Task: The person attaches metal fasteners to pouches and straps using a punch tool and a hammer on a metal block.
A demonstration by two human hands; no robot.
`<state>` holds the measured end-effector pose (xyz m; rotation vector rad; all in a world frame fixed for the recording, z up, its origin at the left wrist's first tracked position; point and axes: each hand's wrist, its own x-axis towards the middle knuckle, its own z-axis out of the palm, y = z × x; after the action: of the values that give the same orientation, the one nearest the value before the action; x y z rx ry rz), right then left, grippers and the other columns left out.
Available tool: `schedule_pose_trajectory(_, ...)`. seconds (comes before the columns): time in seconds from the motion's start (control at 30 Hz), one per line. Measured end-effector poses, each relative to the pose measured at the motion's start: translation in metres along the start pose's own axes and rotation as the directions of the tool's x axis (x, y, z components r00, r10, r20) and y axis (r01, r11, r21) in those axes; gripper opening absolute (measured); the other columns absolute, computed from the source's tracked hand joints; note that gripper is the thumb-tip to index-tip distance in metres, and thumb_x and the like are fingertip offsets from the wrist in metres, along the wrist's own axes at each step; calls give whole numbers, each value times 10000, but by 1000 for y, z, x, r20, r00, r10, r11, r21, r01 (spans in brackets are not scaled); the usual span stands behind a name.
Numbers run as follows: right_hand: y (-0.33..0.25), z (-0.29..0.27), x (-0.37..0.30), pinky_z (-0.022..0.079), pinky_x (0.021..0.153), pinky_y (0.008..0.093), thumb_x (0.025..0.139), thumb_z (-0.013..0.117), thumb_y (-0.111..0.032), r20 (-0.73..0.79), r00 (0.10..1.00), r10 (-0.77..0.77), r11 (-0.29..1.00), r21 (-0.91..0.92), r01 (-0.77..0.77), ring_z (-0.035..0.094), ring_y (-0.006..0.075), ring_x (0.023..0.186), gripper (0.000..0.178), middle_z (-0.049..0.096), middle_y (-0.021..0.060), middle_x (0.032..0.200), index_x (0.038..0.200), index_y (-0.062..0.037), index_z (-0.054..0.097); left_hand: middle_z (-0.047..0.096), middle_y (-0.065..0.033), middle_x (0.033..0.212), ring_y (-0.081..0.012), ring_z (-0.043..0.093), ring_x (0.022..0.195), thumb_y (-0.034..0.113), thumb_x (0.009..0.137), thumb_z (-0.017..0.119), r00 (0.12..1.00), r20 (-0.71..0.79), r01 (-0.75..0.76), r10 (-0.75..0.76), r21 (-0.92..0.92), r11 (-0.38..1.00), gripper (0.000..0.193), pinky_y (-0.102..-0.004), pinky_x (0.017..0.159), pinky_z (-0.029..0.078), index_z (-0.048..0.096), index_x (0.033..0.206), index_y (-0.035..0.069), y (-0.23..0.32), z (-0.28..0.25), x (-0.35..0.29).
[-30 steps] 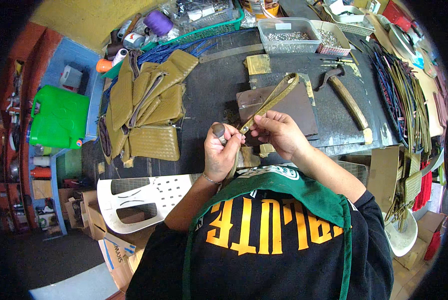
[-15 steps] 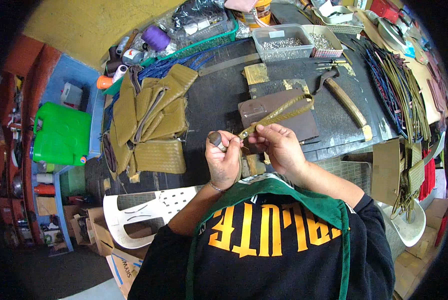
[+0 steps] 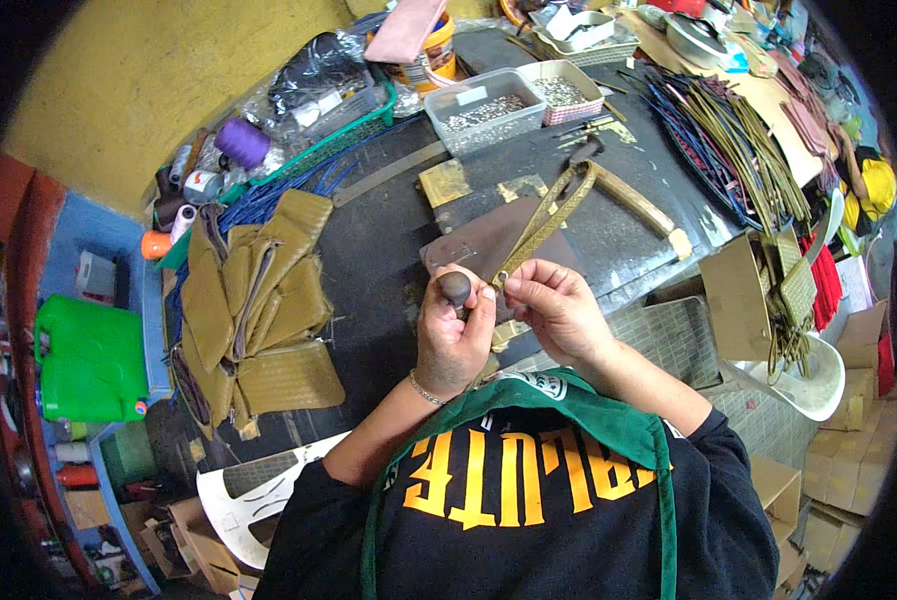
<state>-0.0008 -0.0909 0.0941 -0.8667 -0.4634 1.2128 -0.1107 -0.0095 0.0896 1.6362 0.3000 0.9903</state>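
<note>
My left hand (image 3: 456,340) is closed around a tool with a rounded dark-brown knob (image 3: 454,288) facing up; its working end is hidden. Between my two hands runs a looped olive strap (image 3: 558,212) with a small metal fitting (image 3: 502,278) near its lower end. The thumb and fingers of my right hand (image 3: 560,308) pinch the strap beside that fitting. My left fingertips meet the strap end there too. Beyond the hands lies a flat brown slab (image 3: 458,250), partly under the strap. A wooden-handled hammer (image 3: 643,208) rests at its far right.
Olive textured pouches (image 3: 288,380) are piled on the dark table at left. Tubs of small metal parts (image 3: 483,112) stand at the back. Bundled straps (image 3: 733,140) lie at right. White plastic chairs (image 3: 806,380) flank me, and a purple thread spool (image 3: 241,143) stands back left.
My view has swung right, so the table appears shifted left and turned. The strap loop now points more steeply away, and the tool's knob has tilted up toward me.
</note>
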Motion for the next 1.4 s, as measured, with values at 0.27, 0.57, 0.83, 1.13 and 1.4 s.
schedule_pose_trajectory(0.27, -19, -40, -8, 412, 613, 202, 800, 572, -150, 72, 997, -2, 983, 184, -11, 523, 75, 689, 120, 574, 15, 765, 844, -39, 563, 432, -41, 694, -111, 422, 621, -69, 755, 496, 980, 71, -201, 188, 358, 912, 185, -225, 584, 362, 367, 719, 60, 11, 47, 9)
schedule_pose_trajectory(0.57, -66, -130, -45, 396, 810, 271, 794, 584, -204, 253, 959, -131, 985, -76, 155, 492, 129, 933, 397, 516, 33, 1045, 1128, -35, 452, 431, -43, 785, -111, 469, 671, -120, 758, 442, 996, -55, -77, 67, -203, 976, 193, -301, 672, 428, 381, 839, 44, -11, 161, 13)
schedule_pose_trajectory(0.83, -122, -234, -93, 406, 682, 355, 655, 688, -336, 553, 735, -393, 398, -618, 678, 544, 264, 792, 450, 577, 91, 842, 966, -46, 542, 414, -81, 1089, -154, 429, 957, 97, 775, 399, 951, -215, 185, -221, -176, 967, 140, -257, 756, 344, 448, 889, 31, -29, 257, 26)
schedule_pose_trajectory(1.13, -266, -374, -268, 429, 659, 263, 833, 514, -141, -586, 215, -781, 620, -684, 385, 523, 132, 740, 179, 556, 39, 857, 988, -54, 506, 522, -74, 1025, -144, 525, 833, 219, 852, 386, 923, -327, 80, -204, -354, 932, 311, -250, 670, 405, 476, 1041, -12, -36, 175, 72)
schedule_pose_trajectory(1.4, -140, -669, -323, 398, 826, 408, 624, 559, -600, -563, 63, -824, 264, -480, -837, 513, 353, 938, 857, 498, 241, 1079, 1232, -36, 342, 569, -95, 917, -161, 561, 732, 194, 812, 481, 651, -600, 185, -465, -469, 864, 158, -226, 598, 430, 531, 870, 55, -38, 154, 21)
